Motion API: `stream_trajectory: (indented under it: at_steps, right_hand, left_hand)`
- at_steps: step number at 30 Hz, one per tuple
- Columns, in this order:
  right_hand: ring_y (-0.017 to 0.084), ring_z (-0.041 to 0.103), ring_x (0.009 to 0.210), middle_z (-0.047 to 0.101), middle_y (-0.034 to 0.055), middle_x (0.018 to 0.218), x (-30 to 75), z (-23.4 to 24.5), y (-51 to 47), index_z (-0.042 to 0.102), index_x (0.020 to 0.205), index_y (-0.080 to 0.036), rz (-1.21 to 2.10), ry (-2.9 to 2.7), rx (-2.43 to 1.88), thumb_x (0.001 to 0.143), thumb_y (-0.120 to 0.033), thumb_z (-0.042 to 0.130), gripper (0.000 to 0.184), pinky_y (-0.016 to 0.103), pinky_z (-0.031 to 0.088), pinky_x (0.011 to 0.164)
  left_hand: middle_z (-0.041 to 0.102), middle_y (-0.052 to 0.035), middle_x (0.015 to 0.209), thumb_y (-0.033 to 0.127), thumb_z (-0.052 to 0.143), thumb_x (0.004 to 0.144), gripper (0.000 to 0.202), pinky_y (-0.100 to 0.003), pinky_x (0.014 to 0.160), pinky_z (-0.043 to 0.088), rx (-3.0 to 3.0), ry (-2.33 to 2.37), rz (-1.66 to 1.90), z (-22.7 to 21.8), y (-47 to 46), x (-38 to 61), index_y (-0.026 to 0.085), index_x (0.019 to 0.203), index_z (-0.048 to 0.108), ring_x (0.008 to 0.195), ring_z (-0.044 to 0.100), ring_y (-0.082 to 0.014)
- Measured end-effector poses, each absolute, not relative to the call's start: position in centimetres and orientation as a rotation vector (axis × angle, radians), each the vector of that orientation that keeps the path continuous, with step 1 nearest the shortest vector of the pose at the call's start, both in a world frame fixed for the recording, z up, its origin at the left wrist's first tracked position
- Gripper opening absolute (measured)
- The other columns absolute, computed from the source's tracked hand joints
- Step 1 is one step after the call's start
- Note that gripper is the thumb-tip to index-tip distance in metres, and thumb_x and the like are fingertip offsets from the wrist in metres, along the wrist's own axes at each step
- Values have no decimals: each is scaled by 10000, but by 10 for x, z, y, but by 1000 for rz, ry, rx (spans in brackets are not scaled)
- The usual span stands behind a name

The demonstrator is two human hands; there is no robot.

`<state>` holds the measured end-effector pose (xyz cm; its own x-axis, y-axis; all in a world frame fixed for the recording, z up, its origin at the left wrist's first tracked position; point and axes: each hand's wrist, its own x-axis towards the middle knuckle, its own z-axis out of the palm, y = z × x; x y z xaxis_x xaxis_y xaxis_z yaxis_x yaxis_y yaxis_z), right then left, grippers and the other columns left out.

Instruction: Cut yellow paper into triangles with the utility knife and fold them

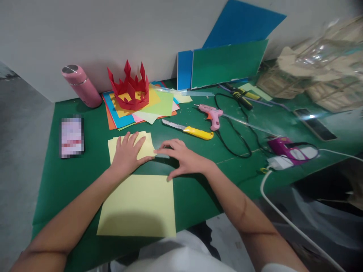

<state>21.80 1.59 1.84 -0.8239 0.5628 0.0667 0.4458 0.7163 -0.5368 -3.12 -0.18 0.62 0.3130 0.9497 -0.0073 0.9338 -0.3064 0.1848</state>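
My left hand (126,153) lies flat with its fingers spread on a small stack of pale yellow paper (146,140), pressing it to the table. Close to the stack's right edge is my right hand (184,158), its fingers slightly bent and its thumb well apart. Its fingertips reach the paper's edge, and nothing shows gripped in it. The right thumb tip is at the upper right corner of a larger pale yellow sheet (137,206), which lies flat nearer to me. My left wrist passes over that sheet's upper left part.
Beyond my hands are a yellow utility knife (198,133) with its blade out, a pink glue gun (211,116), and a red paper crown (132,92) on coloured sheets (164,104). A pink bottle (82,86) and phone (72,136) stand left. A power strip (295,151) lies right.
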Motion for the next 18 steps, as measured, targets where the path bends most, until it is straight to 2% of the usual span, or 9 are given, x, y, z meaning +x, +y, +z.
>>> stream_trajectory:
  at_steps: [2,5,9,14,16,18]
  right_hand:
    - [319,417,1205,497,103,1260,216,19,10,492,1379,-364,787,-2802,-748,634,-686,712,841,491,310,1022]
    - [312,391,1187,486,87,1247,210,18,4,573,1297,-402,784,-2877,-656,693,-649,693,663,478,299,998]
    - [266,405,1116,506,69,1186,206,15,4,644,1206,-412,779,-2871,-644,769,-599,644,474,430,311,954]
    - [206,455,961,564,48,976,207,8,11,714,1093,-389,835,-2801,-628,828,-565,587,343,375,342,859]
    - [181,492,891,592,42,890,211,7,17,742,1041,-341,963,-2718,-557,871,-531,559,313,365,362,848]
    - [159,538,826,629,41,833,218,7,23,753,1016,-282,1172,-2563,-490,901,-491,550,313,349,405,833]
  left_hand:
    - [383,-170,1495,649,506,842,710,-623,1089,243,2415,1731,152,8,0,-33,203,1393,469,1385,294,-424]
    - [376,-180,1494,617,475,872,673,-628,1092,229,2411,1720,144,11,0,-35,190,1392,467,1383,295,-417]
    - [354,-166,1506,585,453,890,620,-616,1106,209,2410,1716,180,11,-2,-35,184,1361,501,1397,260,-418]
    - [393,-127,1493,513,476,899,517,-589,1134,183,2412,1578,366,6,-1,-37,193,1299,553,1431,218,-379]
    - [481,-102,1433,473,492,898,428,-562,1148,192,2356,1532,513,7,1,-38,209,1213,610,1409,297,-335]
    - [607,-82,1288,449,497,900,336,-506,1132,288,2207,1481,714,11,3,-39,220,1075,670,1302,462,-284]
